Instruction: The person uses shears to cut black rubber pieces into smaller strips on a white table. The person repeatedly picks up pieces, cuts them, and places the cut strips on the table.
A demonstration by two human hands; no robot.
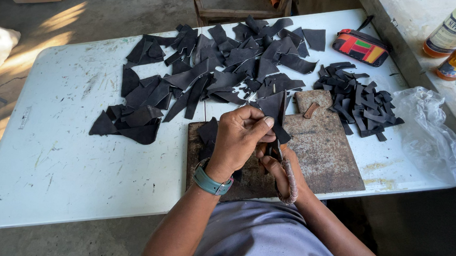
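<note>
black scrap (273,109) between left fingers (259,122)

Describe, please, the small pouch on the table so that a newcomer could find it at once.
Start at the white folding table and go to its far right corner, beyond the smaller heap of dark strips. There lies the zipped pouch. Among all the black scraps it alone is brightly coloured, with red, green and yellow patches.

White folding table (55,154): black scrap heap (208,71) far-centre, cut strips (361,101) right, rusty board (324,148) near edge, pouch (360,46) far-right corner, plastic bag (428,131) right edge.
</note>
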